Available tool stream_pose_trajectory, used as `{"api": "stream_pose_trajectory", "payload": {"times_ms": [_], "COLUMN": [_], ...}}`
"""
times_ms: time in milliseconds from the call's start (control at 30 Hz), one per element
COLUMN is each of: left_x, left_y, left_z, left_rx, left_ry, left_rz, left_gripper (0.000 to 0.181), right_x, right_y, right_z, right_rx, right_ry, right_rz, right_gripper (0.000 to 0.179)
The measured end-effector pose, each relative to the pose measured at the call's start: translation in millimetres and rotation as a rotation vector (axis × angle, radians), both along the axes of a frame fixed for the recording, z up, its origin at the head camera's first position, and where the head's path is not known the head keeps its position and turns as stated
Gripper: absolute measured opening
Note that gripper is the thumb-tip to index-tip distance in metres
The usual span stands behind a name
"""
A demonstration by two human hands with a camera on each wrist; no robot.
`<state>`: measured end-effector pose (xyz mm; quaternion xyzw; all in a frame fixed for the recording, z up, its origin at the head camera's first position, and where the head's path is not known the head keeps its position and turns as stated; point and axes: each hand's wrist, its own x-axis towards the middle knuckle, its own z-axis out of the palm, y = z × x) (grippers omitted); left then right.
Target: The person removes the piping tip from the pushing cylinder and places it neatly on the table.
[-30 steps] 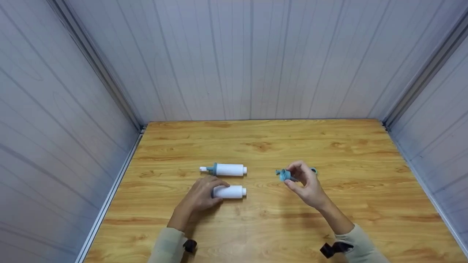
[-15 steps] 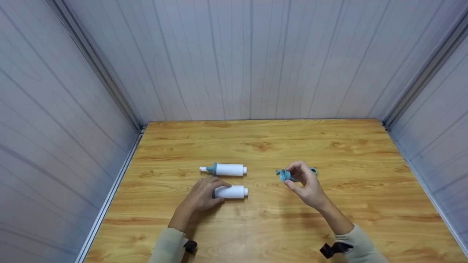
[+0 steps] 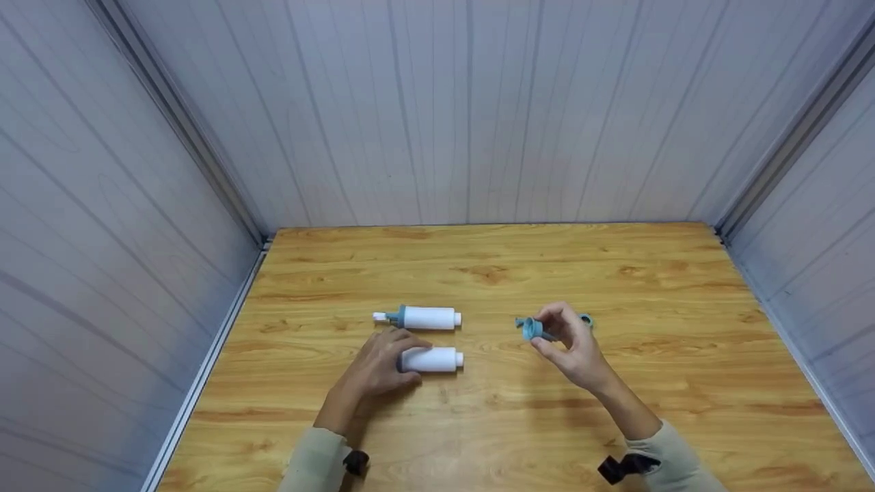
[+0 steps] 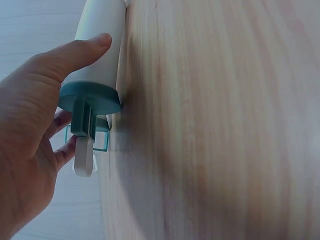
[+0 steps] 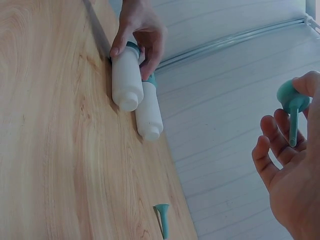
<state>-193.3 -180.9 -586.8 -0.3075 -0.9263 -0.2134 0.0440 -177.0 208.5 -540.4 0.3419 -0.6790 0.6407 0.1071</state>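
My left hand grips the near white bottle, which lies on its side. In the left wrist view the thumb presses along the white body; a teal cap with a slotted stem and white tip faces that camera. A second white bottle lies parallel just beyond, with the same teal cap. To the right, my right hand holds a small teal funnel above the table, its wide mouth toward the bottles. The right wrist view shows the spout of that funnel by the fingers.
Another teal funnel lies on the wooden table, mostly behind my right hand in the head view. White panel walls stand at the back and both sides of the table.
The near bottle has shifted very slightly right, with my left hand still on it. My right hand and its funnel have barely moved.
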Motion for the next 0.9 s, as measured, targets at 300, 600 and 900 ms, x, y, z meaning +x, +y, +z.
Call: {"api": "stream_pose_trajectory", "payload": {"times_ms": [300, 600, 900], "left_x": [-1.0, 0.1, 1.2], "left_y": [-1.2, 1.0, 10.2], "left_z": [3.7, 13.7, 30.6], "left_rx": [0.046, 0.051, 0.181], "left_ry": [0.031, 0.082, 0.068], "left_rz": [-0.011, -0.005, -0.010], "left_gripper": [0.055, 0.052, 0.053], "right_x": [0.1, 1.8, 3.4], "right_y": [-0.5, 0.4, 1.8], "right_z": [-3.6, -7.5, -14.3], "right_rx": [-0.007, 0.004, 0.021], "right_ry": [0.003, -0.021, -0.070], "right_rz": [-0.003, -0.021, -0.023], "right_gripper": [0.034, 0.032, 0.030]}}
